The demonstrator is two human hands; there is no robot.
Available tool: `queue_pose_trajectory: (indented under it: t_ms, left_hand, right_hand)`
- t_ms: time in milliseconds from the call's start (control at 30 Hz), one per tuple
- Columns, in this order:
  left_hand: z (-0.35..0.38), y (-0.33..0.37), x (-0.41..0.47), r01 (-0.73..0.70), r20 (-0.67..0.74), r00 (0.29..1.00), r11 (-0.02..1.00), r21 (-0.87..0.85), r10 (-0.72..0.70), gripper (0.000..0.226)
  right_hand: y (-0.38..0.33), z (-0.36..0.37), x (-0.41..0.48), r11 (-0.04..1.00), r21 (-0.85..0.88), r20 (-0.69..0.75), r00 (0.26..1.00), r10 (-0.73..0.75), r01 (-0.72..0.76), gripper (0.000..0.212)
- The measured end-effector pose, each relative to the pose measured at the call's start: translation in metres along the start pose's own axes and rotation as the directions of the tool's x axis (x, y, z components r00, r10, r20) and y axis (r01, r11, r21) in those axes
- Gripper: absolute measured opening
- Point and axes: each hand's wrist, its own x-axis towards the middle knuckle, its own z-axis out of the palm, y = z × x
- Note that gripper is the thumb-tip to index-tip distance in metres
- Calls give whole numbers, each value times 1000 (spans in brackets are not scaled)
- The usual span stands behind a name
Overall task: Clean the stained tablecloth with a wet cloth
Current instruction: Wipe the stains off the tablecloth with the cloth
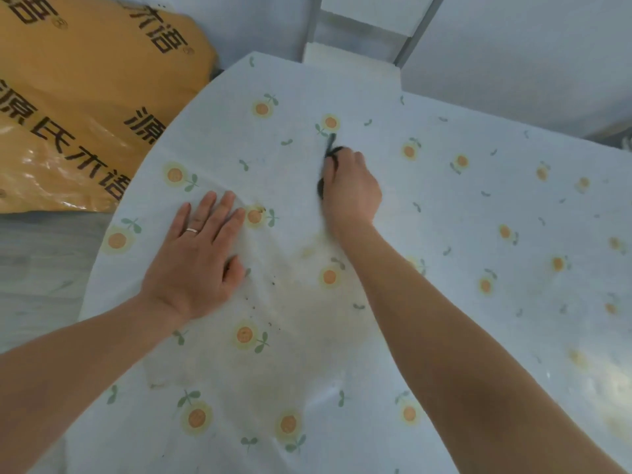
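A white tablecloth printed with orange flowers covers the table. Yellowish stains and dark specks lie on it between my two arms. My left hand presses flat on the cloth at the left, fingers straight, a ring on one finger. My right hand is farther back, fingers curled round a dark cloth that pokes out above and left of the fist and touches the tablecloth. Most of the dark cloth is hidden inside the hand.
Large orange plastic-wrapped packages with black characters lie beyond the table's left edge. A grey floor shows at the left. White walls and a metal frame stand behind the table.
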Motion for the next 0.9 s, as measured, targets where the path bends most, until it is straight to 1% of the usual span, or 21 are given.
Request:
queue_pose_trajectory:
  t_ms: [67,133,167,200,233,300,333,367,400,433,500,533,600,667,700,733,767,800,833,867,900]
  left_hand:
    - [0,0,-1,6,-13,1000,1000,-8,-6,75]
    - [-1,0,0,9,-26,1000,1000,-20,-9,74]
    - [-2,0,0,8,-26,1000,1000,-25,-8,74]
    - [-2,0,1,7,-24,1000,1000,-29,-8,74]
    - [-2,0,2,10,-22,1000,999,-32,-11,74]
    - [-1,2,1,14,-20,1000,999,-31,-15,75]
    - [-1,3,0,17,-18,1000,999,-29,-18,75]
    - [-1,3,0,20,-20,1000,999,-28,-20,75]
    - [-2,2,1,18,-23,1000,1000,-24,-19,75]
    - [-2,1,1,12,-22,1000,1000,-20,-13,76]
    - [-3,0,3,10,-16,1000,1000,-19,-10,77]
    - [-2,0,2,10,-13,1000,1000,-18,-10,77]
    - [-2,1,1,10,-9,1000,1000,-16,-11,77]
    - [-1,0,2,12,-16,1000,1000,-10,-12,77]
    - [-1,0,1,13,-21,1000,1000,-8,-13,77]
    - [-2,0,1,14,-25,1000,1000,-7,-14,76]
    - [-2,0,1,15,-29,999,1000,-10,-15,76]
    - [-2,1,2,16,-32,999,1000,-12,-16,76]
    - [-2,1,3,16,-30,999,1000,-11,-16,76]
    - [-1,1,3,16,-26,1000,1000,-10,-17,76]
    - [-1,0,4,18,-26,1000,1000,-14,-18,76]
  right_hand:
    - [-22,6,-28,978,15,44,977,-207,207,28]
    - [-12,4,-26,938,16,66,936,-345,345,29]
    - [2,1,-18,922,-9,77,920,-385,387,29]
    - [19,-3,-6,924,-44,91,923,-375,380,29]
    - [39,-7,9,944,-83,92,946,-311,318,29]
    - [89,-17,45,989,-134,24,998,-61,64,33]
    - [112,-25,63,986,-141,-23,996,85,-87,36]
    - [130,-31,80,966,-143,-65,976,208,-216,39]
    - [140,-33,96,942,-142,-94,952,292,-303,43]
    - [142,-32,109,922,-145,-106,932,347,-360,45]
    - [124,-24,127,904,-158,-112,917,383,-397,47]
    - [108,-19,131,912,-158,-113,925,363,-377,46]
    - [69,-8,137,952,-142,-88,961,262,-273,41]
    - [20,4,129,988,-110,-9,994,105,-105,35]
    - [-4,12,118,995,-100,30,999,-18,21,34]
    - [-25,18,105,981,-100,62,985,-163,169,34]
    - [-39,21,92,948,-100,103,951,-293,303,34]
    - [-43,21,86,913,-95,140,913,-383,398,34]
    - [-38,19,89,890,-92,160,889,-430,447,34]
    - [-26,16,99,891,-94,160,890,-426,444,34]
    - [-8,11,112,918,-109,151,919,-365,382,34]
